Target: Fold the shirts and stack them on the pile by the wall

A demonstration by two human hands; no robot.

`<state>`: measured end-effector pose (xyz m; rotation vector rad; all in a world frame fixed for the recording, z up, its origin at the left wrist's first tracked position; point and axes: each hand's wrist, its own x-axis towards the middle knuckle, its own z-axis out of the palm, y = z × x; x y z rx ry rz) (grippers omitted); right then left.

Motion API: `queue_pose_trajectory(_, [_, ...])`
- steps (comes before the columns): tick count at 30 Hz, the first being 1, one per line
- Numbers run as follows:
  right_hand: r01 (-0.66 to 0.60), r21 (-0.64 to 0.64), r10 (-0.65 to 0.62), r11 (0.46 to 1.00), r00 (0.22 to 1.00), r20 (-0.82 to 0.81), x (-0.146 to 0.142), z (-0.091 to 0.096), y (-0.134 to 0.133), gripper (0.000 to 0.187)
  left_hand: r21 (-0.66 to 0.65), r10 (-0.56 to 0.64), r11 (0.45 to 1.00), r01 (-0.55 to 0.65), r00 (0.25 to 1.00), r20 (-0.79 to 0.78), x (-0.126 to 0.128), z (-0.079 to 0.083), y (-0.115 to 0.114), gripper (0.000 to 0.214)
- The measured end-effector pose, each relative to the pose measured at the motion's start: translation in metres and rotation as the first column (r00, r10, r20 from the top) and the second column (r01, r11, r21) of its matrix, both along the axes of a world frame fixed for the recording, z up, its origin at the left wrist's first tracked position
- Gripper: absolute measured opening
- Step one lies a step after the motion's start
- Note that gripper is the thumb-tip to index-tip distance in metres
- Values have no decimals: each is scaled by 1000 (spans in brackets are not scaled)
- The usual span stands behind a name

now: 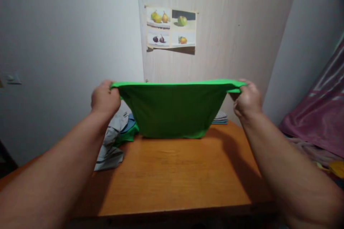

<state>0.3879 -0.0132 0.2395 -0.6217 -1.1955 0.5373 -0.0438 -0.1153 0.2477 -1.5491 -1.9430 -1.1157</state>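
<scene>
A bright green cloth (174, 111), perhaps a garment, is stretched wide between my two hands above the table. My left hand (106, 96) is closed on its upper left corner. At the upper right corner, my right hand (247, 98) grips it the same way. The top edge runs taut and nearly level, while the body hangs down and narrows toward the bottom. Its lower edge is at or just over the tabletop; whether it touches I cannot tell. What lies straight behind the cloth is hidden.
On the wooden table (172, 175), a loose pile of grey, blue and green clothes (114, 143) lies at the left. Folded striped and blue cloth (220, 117) sits at the back right. Fruit pictures (171, 28) hang on the wall. A pink curtain (317, 121) is at the right.
</scene>
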Motion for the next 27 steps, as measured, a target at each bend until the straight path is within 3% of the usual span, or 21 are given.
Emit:
queue_pose_trajectory(1, [61, 43, -56, 997, 993, -105, 4, 10, 5, 37, 172, -4, 985, 1, 1000, 12, 1, 15, -3, 59])
queue_pose_trajectory(2, [77, 74, -59, 994, 973, -222, 9, 15, 7, 36, 265, -27, 964, 28, 1000, -8, 3, 24, -9, 57])
queue_pose_trajectory(4, [57, 57, -36, 997, 944, -327, 18, 9, 6, 31, 310, -40, 949, 63, 996, -80, 7, 26, -23, 49])
queue_pose_trajectory(7, [24, -8, -26, 1000, 936, -352, 27, -30, -3, 24, 154, -63, 984, 88, 985, -162, 10, -2, -44, 42])
queue_pose_trajectory(9, [49, -36, -59, 998, 932, -358, 33, -63, -10, 24, 83, -93, 991, 105, 986, -141, 8, -29, -56, 36])
queue_pose_trajectory(12, [81, -146, -124, 986, 939, -321, 43, -111, -21, 28, -39, -225, 974, 223, 972, -66, 2, -67, -71, 32])
queue_pose_trajectory(14, [100, -250, -171, 963, 945, -279, 52, -142, -29, 31, -169, -368, 916, 364, 930, 4, -1, -90, -81, 30])
queue_pose_trajectory(16, [176, -334, -257, 926, 942, -217, 61, -172, -38, 31, -285, -493, 817, 502, 863, 107, -2, -110, -91, 30])
queue_pose_trajectory(20, [188, -428, -301, 884, 929, -216, 75, -217, -55, 31, -414, -517, 687, 597, 802, 299, 1, -147, -111, 28])
queue_pose_trajectory(24, [120, -476, -249, 871, 944, -218, 81, -233, -69, 29, -489, -466, 559, 670, 741, 483, 6, -173, -126, 32])
queue_pose_trajectory(27, [90, -469, -223, 878, 946, -237, 84, -235, -75, 26, -522, -402, 475, 709, 702, 587, 7, -183, -133, 36])
